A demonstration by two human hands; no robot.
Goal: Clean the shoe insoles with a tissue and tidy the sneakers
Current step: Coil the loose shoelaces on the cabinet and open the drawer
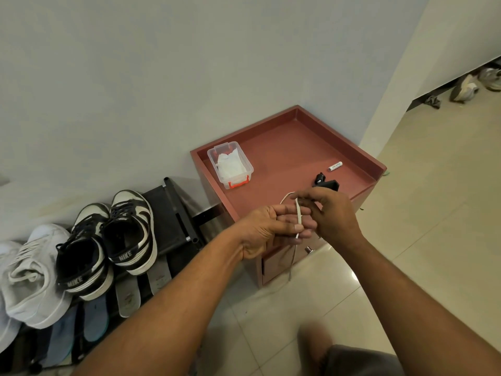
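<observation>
Dim, flat, warm indoor light: one small glare patch on the floor point(355, 276), soft shadow between rack point(173, 213) and cabinet point(284, 153), straight lines bowed toward the frame edges, far shoes point(463, 89) and near knee point(314, 340) blurred, pale lace point(298, 213) sharp at centre.

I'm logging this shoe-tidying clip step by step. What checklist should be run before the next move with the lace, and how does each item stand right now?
1. Grip on the white shoelace: the right hand pinches it and the left hand carries it across straight fingers. Ok.
2. Lace tail hangs free below the hands: ok.
3. Tissues ready in the open clear plastic box: ok.
4. Black-and-white Nike sneakers upright on the shoe rack: ok.
5. Grey insoles out, leaning below them: ok. Wiped clean: cannot tell.
6. Which shoe the lace belongs to: cannot tell.
</observation>
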